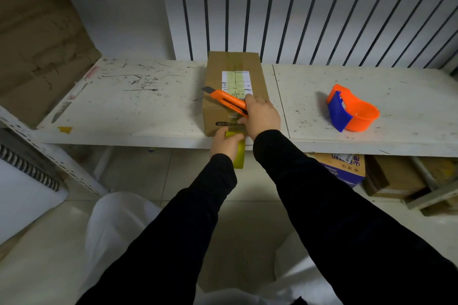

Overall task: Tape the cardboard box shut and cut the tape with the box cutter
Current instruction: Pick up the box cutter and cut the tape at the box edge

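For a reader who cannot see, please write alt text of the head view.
The right hand holds an orange cutter over a taped box on a white shelf, while the left hand holds the tape roll. A dispenser lies to the right.

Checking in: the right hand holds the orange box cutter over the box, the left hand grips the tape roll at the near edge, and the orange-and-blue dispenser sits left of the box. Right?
Not quite. The head view shows the orange-and-blue dispenser right of the cardboard box, not left. The rest holds: right hand on the box cutter, left hand on the tape roll.
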Tool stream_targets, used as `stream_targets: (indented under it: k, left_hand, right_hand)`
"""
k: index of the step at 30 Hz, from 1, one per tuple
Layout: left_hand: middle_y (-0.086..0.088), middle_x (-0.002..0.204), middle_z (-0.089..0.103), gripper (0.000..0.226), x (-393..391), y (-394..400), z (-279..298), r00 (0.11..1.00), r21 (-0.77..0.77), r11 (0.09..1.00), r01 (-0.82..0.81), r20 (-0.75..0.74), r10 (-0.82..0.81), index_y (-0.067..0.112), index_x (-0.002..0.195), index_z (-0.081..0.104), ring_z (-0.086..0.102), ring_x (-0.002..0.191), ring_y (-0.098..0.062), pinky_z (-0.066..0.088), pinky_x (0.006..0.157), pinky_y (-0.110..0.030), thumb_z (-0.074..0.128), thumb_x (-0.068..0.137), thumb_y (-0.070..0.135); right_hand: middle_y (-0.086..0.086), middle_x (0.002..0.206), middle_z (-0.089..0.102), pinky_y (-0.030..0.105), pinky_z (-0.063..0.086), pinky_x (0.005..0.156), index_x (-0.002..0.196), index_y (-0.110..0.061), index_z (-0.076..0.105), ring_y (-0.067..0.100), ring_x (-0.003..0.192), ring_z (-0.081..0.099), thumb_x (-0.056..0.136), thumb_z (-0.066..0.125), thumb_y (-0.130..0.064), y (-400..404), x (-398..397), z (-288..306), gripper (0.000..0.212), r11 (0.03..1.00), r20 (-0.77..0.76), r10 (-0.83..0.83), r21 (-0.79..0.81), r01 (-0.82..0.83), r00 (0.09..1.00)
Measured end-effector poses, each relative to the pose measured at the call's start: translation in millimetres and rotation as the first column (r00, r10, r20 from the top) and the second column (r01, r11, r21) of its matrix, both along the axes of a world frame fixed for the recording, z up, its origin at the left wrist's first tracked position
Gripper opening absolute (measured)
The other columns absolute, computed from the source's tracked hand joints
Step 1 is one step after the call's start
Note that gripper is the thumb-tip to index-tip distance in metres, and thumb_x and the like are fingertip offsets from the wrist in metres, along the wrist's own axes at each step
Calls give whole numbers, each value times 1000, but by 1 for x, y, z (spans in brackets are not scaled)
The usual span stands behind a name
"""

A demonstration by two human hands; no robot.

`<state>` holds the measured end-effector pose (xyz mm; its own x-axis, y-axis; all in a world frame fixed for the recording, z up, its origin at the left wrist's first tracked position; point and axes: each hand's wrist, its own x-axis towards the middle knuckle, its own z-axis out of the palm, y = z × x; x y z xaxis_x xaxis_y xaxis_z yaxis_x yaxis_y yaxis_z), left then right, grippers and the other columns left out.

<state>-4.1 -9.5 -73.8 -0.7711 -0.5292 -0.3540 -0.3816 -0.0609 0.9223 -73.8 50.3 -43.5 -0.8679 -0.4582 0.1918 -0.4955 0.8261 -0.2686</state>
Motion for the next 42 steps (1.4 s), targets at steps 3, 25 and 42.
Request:
stream_targets:
  k: [3, 25, 42]
  left_hand:
    - [-10, 122, 54, 44, -1, -1, -2, 1000, 5, 1000, 6, 9, -6, 11, 128, 48, 52, 112, -29, 39, 93, -34, 57, 85, 14]
    - [-14, 123, 54, 43, -12, -11, -11, 999, 33, 999, 41, -36, -40, 6, 130, 43, 50, 112, -28, 37, 96, -34, 52, 88, 6]
    - [-14, 114, 54, 41, -9, -3, -5, 997, 91, 996, -22, -71, 28, 4, 128, 46, 54, 90, -20, 45, 71, -23, 55, 89, 11]
  right_hand:
    - [9, 114, 59, 36, 43, 94, 116, -10, 49, 26, 106, 54, 86, 64, -26, 0, 1, 3, 37, 1000, 26, -1, 9, 1, 1000]
    - [10, 119, 58, 42, 38, 102, 117, -8, 50, 28, 115, 53, 84, 63, -33, -14, -3, -18, 43, 996, -158, -25, 84, 39, 987]
    - [6, 116, 60, 33, 47, 84, 117, -12, 49, 23, 104, 58, 89, 57, -21, -3, 4, -3, 30, 992, -136, -25, 121, 42, 990]
